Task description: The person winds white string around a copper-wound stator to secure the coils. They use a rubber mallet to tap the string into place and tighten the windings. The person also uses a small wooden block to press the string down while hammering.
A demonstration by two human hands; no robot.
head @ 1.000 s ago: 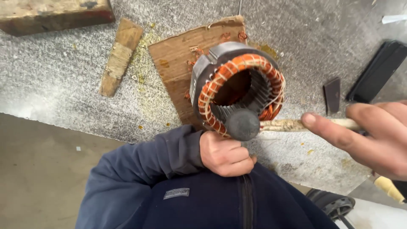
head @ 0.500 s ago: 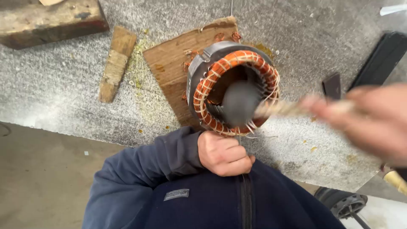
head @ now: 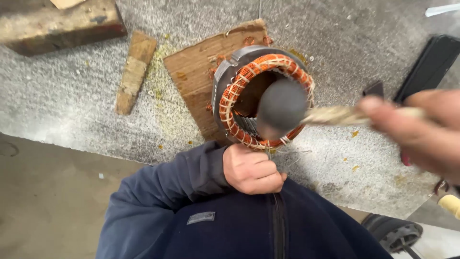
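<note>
hammering looks mid-course: right hand [head: 421, 129] grasps the blurred dark-headed wooden-handled hammer [head: 282, 108] over the copper-wound grey metal stator [head: 261, 98], windings intact, left hand [head: 251, 168] clenched at its rim.

right hand [head: 421, 129] blurred, cut off, mallet [head: 282, 108] blurred

A small grey rectangular label [head: 201, 217] is sitting on the chest of the person's dark blue jacket [head: 230, 230], low in the view. No packages, signs or screens are showing.

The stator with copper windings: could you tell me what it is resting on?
The stator sits on a brown board on the grey bench. The contact itself is hidden.
</note>
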